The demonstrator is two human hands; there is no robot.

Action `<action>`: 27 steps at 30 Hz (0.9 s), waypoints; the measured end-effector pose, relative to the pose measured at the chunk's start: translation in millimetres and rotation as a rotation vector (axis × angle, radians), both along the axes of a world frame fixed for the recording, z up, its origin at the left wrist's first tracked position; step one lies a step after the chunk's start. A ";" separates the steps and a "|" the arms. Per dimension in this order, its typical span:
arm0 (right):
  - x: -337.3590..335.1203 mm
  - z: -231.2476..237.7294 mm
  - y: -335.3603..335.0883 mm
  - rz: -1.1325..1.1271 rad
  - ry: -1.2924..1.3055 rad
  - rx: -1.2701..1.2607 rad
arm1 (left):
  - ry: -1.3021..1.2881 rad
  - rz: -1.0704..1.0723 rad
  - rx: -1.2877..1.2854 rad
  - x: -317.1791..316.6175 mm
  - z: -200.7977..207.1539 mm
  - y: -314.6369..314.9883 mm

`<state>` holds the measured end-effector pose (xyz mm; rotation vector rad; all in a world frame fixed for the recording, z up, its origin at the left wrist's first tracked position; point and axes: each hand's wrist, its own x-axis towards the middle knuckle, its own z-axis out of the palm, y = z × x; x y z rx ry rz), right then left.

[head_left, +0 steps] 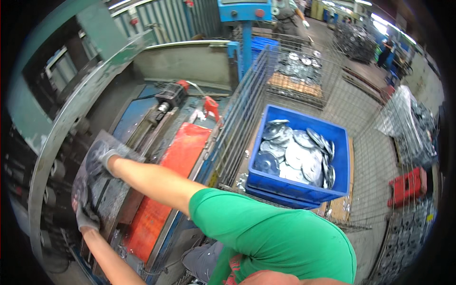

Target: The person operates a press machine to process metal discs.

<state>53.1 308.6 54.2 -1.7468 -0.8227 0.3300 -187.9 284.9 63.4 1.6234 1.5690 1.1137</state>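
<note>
Both my hands wear grey gloves and work at the press on the left. My left hand [88,219] is closed at the lower edge of a shiny grey metal sheet [114,142], which has a rounded left side. Over the face of that sheet lies my right hand [106,160], its fingers smeared, so their grip does not show. The sheet sits above a metal block on the press bed. Beside it, a long orange-red plate [187,145] runs along the bed's near side, under my right forearm.
To the right, a blue crate [299,190] full of shiny metal discs [299,154] stands inside a wire mesh cage [368,156]. A blue control box [244,12] stands on a post at the back. A curved green-grey machine frame [61,123] borders the left. Another person [385,50] stands far off.
</note>
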 end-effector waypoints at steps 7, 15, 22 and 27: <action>-7.7 23.6 -41.7 0.569 0.751 -0.111 | -0.772 0.004 -0.311 -78.3 -10.4 -13.0; 128.1 13.6 -248.2 0.883 0.706 -0.059 | 0.829 -0.031 0.306 -53.4 4.9 -225.3; 95.6 -77.0 -334.8 1.118 0.858 -0.536 | 1.228 -0.233 -0.089 -63.5 -74.3 -268.0; 79.0 -70.1 -344.2 1.119 0.792 -0.557 | 1.142 -0.150 0.171 -88.0 -115.4 -263.6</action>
